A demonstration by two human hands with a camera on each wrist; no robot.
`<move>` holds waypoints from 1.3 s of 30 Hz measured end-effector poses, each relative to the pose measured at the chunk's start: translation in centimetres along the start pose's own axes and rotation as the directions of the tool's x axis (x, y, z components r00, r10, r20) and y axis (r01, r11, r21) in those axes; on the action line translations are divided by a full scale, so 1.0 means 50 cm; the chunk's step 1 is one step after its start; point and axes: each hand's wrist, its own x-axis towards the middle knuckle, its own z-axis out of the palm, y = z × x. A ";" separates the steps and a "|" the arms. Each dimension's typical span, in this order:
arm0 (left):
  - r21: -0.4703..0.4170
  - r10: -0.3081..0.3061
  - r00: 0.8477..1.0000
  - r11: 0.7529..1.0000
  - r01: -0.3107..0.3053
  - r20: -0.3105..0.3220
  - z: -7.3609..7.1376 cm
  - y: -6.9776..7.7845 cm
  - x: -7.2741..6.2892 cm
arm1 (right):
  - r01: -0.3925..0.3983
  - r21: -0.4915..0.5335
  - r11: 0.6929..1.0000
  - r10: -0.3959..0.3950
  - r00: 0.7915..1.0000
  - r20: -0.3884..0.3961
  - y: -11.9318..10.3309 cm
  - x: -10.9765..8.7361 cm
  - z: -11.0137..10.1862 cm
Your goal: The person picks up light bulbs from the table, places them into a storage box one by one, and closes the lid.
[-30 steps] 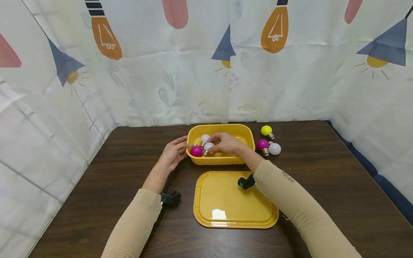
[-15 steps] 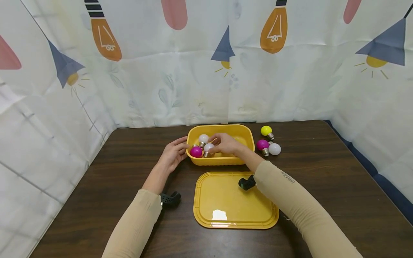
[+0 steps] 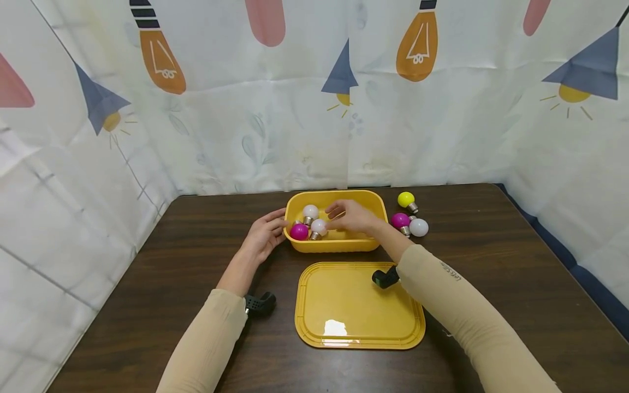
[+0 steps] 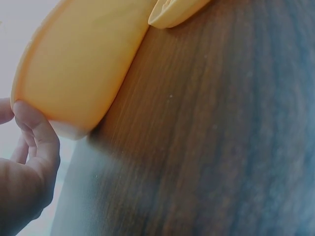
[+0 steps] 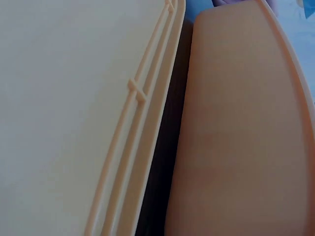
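Observation:
In the head view, my left hand (image 3: 262, 234) touches the left end of the yellow box (image 3: 339, 247) with its fingers relaxed. The left wrist view shows fingertips (image 4: 30, 115) against the box's rim. My right hand (image 3: 356, 217) is over the inside of the box, its fingers loosely bent and holding nothing visible. Just left of its fingertips lies a white light bulb (image 3: 319, 226). Another white bulb (image 3: 310, 212) and a magenta bulb (image 3: 298, 231) lie in the box's left part. The right wrist view shows the box wall (image 5: 241, 123), with that hand hidden.
A yellow lid (image 3: 358, 305) lies flat in front of the box, under the right forearm. Right of the box, a yellow bulb (image 3: 406, 200), a magenta bulb (image 3: 400, 220) and a white bulb (image 3: 419, 227) lie on the dark wooden table (image 3: 491, 262). A printed curtain (image 3: 304, 136) hangs behind.
My right hand has let go of the front white bulb and drawn back a little to the right. That bulb now lies in the box. The left hand has stayed put.

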 end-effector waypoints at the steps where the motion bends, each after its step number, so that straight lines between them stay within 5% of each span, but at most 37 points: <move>1: 0.002 0.003 1.000 1.000 -0.003 0.000 0.000 0.000 0.000 | 0.001 -0.002 1.000 -0.001 1.000 0.004 -0.001 -0.003 -0.004; 20: -0.003 0.015 1.000 1.000 -0.015 0.011 -0.002 -0.002 -0.007 | 0.045 -0.002 0.999 -0.045 0.999 0.007 -0.013 -0.043 -0.073; 39: -0.006 0.010 1.000 1.000 -0.010 0.014 -0.004 -0.003 0.000 | 0.031 0.114 0.993 -0.030 1.000 -0.006 -0.018 -0.072 -0.121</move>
